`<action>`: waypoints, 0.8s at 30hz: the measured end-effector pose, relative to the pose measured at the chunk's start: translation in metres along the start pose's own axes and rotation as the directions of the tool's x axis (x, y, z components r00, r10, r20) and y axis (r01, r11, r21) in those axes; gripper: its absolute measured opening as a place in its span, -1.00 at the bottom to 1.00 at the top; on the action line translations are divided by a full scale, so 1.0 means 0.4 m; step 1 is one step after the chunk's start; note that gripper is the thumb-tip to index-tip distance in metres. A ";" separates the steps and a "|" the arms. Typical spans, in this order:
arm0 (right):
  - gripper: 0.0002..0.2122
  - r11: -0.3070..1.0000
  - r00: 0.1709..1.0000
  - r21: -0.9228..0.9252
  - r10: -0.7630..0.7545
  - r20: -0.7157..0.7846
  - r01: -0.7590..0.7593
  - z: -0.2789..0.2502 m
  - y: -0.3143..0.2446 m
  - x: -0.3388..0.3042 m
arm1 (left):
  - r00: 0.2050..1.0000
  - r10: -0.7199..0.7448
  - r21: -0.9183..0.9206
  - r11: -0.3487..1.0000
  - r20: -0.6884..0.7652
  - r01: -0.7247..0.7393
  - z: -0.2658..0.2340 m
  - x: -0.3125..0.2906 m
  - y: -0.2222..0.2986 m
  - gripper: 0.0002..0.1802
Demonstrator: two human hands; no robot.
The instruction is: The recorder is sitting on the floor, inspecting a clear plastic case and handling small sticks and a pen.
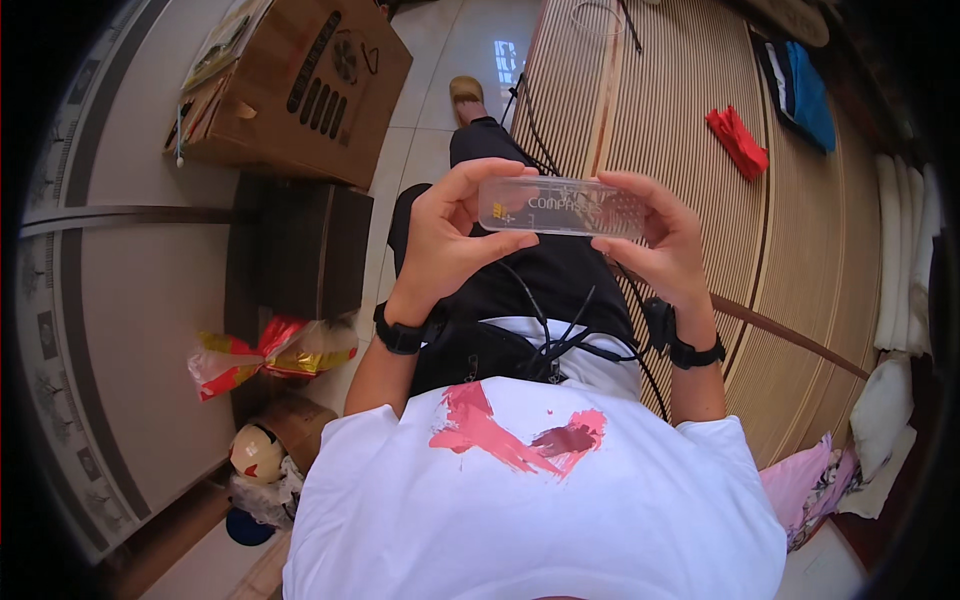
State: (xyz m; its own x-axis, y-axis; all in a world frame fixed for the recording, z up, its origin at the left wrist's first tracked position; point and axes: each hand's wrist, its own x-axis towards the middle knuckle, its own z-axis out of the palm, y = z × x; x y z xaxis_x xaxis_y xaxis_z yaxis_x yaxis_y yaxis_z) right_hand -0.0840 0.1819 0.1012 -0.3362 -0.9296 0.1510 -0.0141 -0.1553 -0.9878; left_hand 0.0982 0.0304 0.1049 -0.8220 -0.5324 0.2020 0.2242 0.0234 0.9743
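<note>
Between both hands, above my lap, a clear plastic compass case is held level. It is long and has rounded corners, with pale lettering and a small yellow mark on its face. My left hand pinches its left end, thumb along the lower edge and fingers at the top and behind. At the other end my right hand grips it the same way, thumb below and fingers above. The case looks closed. Whatever lies inside cannot be made out clearly.
I sit on a slatted mat that bears a red cloth and a blue bundle. Left stand a cardboard box, a dark box and a red and gold bag. White bedding lines the right.
</note>
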 end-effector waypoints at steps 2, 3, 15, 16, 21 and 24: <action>-0.50 1.000 1.000 0.004 -0.002 -0.010 0.002 0.003 0.001 -0.011 | 1.000 -0.010 -0.001 1.000 -0.002 0.010 0.000 -0.008 -0.003 -0.37; -0.51 1.000 1.000 0.004 -0.006 -0.015 0.006 0.005 0.002 -0.016 | 1.000 -0.018 0.003 1.000 0.006 0.018 -0.001 -0.012 -0.005 -0.37; -0.54 1.000 0.997 -0.016 0.014 -0.073 -0.015 0.002 0.008 -0.040 | 0.999 -0.042 -0.058 0.997 0.006 0.042 0.009 -0.016 -0.028 -0.32; -0.54 1.000 0.997 -0.015 0.014 -0.074 -0.016 0.003 0.008 -0.041 | 0.999 -0.053 -0.079 0.995 0.000 0.053 0.010 -0.017 -0.028 -0.31; -0.50 1.000 0.995 0.014 0.024 -0.098 -0.022 0.009 0.009 -0.041 | 1.000 -0.020 -0.100 0.995 -0.001 0.020 0.015 -0.015 -0.034 -0.29; -0.49 1.000 0.995 -0.005 0.024 -0.100 -0.024 0.011 0.008 -0.044 | 1.000 -0.008 -0.111 0.994 0.004 0.008 0.012 -0.014 -0.037 -0.30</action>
State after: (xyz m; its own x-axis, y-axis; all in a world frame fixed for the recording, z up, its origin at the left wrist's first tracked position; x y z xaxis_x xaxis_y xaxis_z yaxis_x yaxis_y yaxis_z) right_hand -0.0740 0.1962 0.0956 -0.4290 -0.8949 0.1230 -0.0106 -0.1312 -0.9913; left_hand 0.0968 0.0371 0.0899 -0.8257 -0.5294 0.1946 0.2743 -0.0755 0.9587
